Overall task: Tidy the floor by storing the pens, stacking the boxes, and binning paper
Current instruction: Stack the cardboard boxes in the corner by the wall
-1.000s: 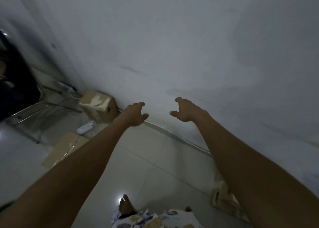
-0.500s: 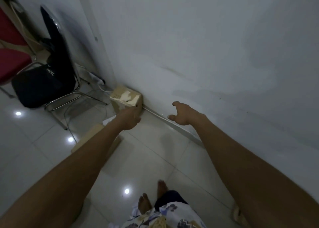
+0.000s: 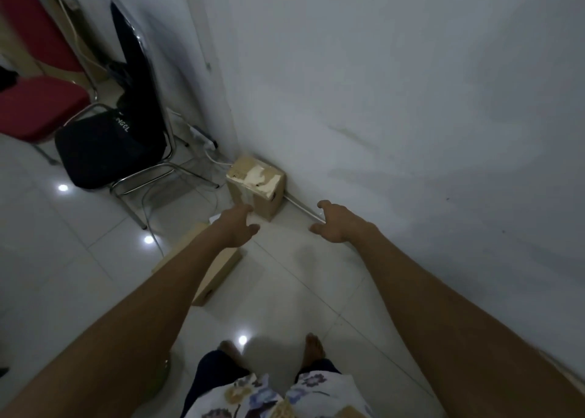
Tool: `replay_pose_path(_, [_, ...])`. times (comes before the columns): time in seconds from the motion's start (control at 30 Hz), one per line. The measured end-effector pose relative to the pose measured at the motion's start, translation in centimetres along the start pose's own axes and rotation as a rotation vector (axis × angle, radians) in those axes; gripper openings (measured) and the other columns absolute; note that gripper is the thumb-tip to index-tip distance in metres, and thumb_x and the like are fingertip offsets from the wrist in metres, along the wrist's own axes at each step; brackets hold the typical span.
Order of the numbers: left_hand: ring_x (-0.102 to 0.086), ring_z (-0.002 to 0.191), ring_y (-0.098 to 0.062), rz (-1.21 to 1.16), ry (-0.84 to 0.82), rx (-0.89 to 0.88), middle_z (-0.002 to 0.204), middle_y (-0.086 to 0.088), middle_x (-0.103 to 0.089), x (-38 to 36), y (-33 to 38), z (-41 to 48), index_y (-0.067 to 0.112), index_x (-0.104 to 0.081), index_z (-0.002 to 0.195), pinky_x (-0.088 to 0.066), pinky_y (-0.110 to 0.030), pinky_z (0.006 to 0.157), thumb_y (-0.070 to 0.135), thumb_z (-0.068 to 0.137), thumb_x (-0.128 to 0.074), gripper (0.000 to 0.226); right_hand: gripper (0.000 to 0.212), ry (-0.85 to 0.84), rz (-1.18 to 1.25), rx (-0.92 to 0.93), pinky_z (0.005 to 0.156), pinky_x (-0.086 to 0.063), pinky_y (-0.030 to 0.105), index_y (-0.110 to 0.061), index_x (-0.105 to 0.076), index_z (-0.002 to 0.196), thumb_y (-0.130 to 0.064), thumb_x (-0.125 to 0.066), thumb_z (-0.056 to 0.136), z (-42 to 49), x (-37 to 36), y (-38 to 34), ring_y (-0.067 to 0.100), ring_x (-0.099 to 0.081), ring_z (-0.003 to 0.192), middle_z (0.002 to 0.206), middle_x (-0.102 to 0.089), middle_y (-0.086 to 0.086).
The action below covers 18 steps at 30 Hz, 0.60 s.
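Note:
A small brown cardboard box (image 3: 258,186) with torn white tape on top stands on the floor against the white wall. A flat cardboard box (image 3: 218,272) lies on the tiles nearer to me, partly hidden under my left forearm. My left hand (image 3: 237,227) reaches out just short of the small box, fingers relaxed and holding nothing. My right hand (image 3: 334,224) hovers to the right of the box, near the wall's base, fingers spread and empty. A small white object (image 3: 215,218) peeks out beside my left wrist.
A black chair (image 3: 117,139) with chrome legs stands left of the box, a red chair (image 3: 34,100) behind it. A power strip with cables (image 3: 204,135) lies in the corner. The white wall (image 3: 411,100) fills the right. My bare feet (image 3: 313,346) stand on glossy tiles.
The view has swung left and closer to the corner, bringing the chairs into sight. Both hands have stretched toward the small box, which now lies just beyond my left fingers.

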<state>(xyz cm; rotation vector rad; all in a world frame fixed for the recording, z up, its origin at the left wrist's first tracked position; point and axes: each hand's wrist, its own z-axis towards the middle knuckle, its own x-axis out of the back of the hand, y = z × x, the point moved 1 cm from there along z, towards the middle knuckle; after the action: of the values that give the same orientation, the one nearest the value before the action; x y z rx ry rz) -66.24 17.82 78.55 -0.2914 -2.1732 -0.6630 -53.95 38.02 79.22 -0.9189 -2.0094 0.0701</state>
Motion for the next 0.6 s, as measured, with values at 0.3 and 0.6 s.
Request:
replay_pose_path(0.3, [-0.037,0.134,-0.033,0.004,-0.034,-0.046,0.148,-0.016,-0.036,4.2,-8.9,3.1,0.009,-0.031,0.144,-0.033,-0.042,0.11,0.034,0.093,-0.052,0.06,0.078,0.0,0.052,-0.047,0.115,-0.025,0.043,-0.008,-0.012,0.151,-0.046,-0.049,0.094,4.8,-3.4,-7.2,0.03,-0.024,0.143,0.157,-0.019,0.014])
replay_pose_path(0.6, [-0.044,0.128,-0.034,0.099,-0.111,-0.036,0.141,-0.019,-0.044,9.0,-20.2,6.8,0.006,-0.037,0.138,-0.038,-0.039,0.102,0.028,0.094,-0.053,0.053,0.073,-0.023,0.192,-0.134,0.108,-0.035,0.043,-0.01,-0.02,0.148,-0.045,-0.053,0.093,9.8,-9.3,-16.1,0.033,-0.038,0.134,0.149,-0.034,0.018])
